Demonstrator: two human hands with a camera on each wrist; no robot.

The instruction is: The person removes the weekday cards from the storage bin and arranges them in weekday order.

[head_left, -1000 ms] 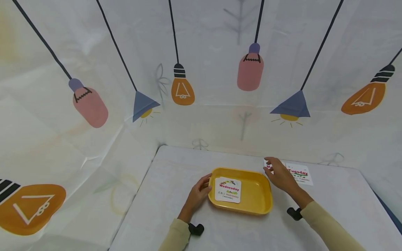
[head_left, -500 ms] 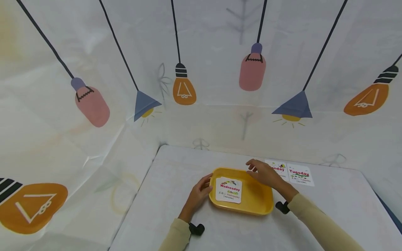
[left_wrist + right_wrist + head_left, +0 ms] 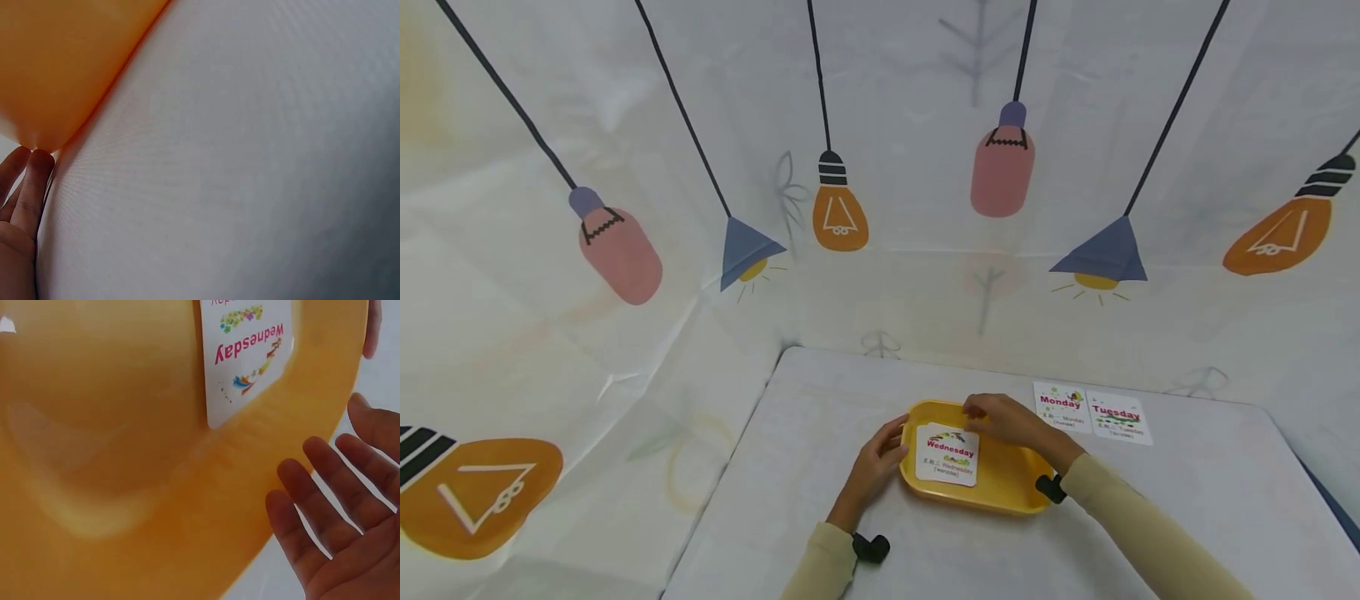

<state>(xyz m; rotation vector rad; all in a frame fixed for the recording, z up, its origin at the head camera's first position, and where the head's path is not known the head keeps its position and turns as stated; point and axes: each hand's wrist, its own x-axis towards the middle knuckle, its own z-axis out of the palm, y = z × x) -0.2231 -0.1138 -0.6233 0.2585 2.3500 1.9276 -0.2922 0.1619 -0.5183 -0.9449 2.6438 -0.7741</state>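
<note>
A yellow tray [image 3: 1000,497] stands on the white table, with a white card reading Wednesday [image 3: 947,454] lying at its left end. My left hand [image 3: 872,467] is at the tray's left end; in the left wrist view its fingertips [image 3: 41,160] touch the tray's outer wall. Over the tray's far rim hovers my right hand [image 3: 1006,418], just right of the Wednesday card. The right wrist view has that hand's fingers [image 3: 331,469] spread and relaxed, holding nothing. Behind it, flat on the table, lie a Monday card [image 3: 1062,407] and a Tuesday card [image 3: 1118,417], side by side.
The white table [image 3: 805,417] meets a pale wall covering [image 3: 917,300] printed with hanging lamps along its far edge. The same covering runs down the left side. Black wrist cameras sit on both wrists.
My right hand has moved left from the Monday card to above the tray's far rim, uncovering that card. The left hand, tray and Wednesday card have stayed in place.
</note>
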